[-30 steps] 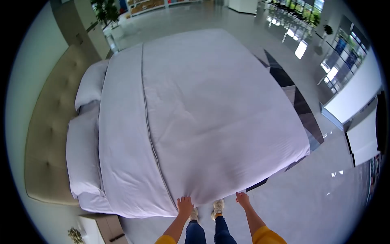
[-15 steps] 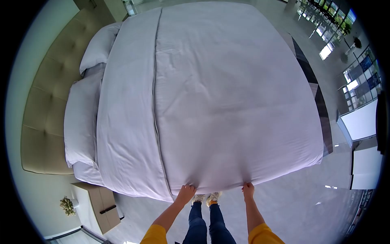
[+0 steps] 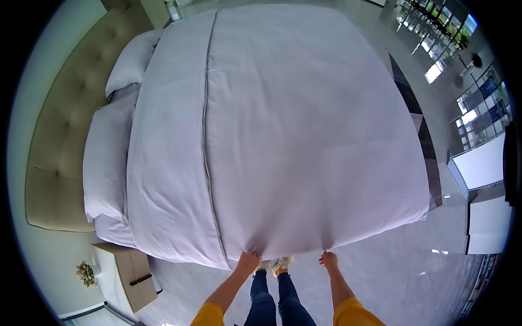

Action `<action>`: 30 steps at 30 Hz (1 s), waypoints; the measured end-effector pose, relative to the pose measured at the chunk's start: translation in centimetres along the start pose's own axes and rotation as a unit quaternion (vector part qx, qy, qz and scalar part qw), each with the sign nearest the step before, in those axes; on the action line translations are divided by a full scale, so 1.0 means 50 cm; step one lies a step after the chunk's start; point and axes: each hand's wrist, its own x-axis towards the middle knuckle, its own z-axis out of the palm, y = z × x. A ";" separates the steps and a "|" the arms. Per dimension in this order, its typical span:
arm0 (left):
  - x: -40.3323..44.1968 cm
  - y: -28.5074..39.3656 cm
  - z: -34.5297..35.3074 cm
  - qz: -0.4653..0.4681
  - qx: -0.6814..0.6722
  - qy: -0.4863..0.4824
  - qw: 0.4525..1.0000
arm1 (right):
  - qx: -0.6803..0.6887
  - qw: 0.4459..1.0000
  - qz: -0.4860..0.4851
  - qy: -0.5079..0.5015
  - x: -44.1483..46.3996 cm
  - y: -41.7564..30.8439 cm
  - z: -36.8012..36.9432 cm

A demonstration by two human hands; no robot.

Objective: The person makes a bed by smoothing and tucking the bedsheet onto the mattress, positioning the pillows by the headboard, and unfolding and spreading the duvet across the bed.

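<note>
A pale lilac duvet covers the bed, with a folded-back band toward the pillows. My left hand is closed on the duvet's near edge, just right of the fold line. Further right along that edge, my right hand pinches the fabric between its fingertips. Creases fan out over the duvet from both grip points, and the cloth between them is drawn toward me. The fabric caught inside my left fingers is hidden.
Two pillows lie against the tufted beige headboard. A bedside cabinet stands at the lower left, a small potted plant beside it. My shoes are on the grey floor by the bed. White furniture stands at the right.
Wrinkles across the duvet's middle have smoothed out. Both hands have shifted slightly toward me with the edge, and my right hand's fingers have loosened to a fingertip pinch.
</note>
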 end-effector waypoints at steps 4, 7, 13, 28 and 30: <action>0.046 0.032 -0.056 -0.069 -0.190 -0.118 0.972 | -0.200 0.957 -0.202 0.057 -0.017 -0.066 0.015; 0.068 0.046 -0.033 -0.107 -0.427 -0.097 0.893 | -0.147 0.968 -0.202 0.015 -0.031 -0.142 0.029; 0.018 0.030 0.042 -0.079 -0.330 -0.189 0.922 | -0.336 0.942 -0.015 0.010 -0.014 0.095 -0.041; 0.299 0.258 -0.325 0.171 -0.201 -0.097 0.960 | -0.129 0.975 0.076 0.164 -0.317 0.146 -0.383; 0.324 0.358 -0.361 0.257 -0.278 -0.116 0.918 | -0.171 0.965 0.120 0.158 -0.376 0.246 -0.394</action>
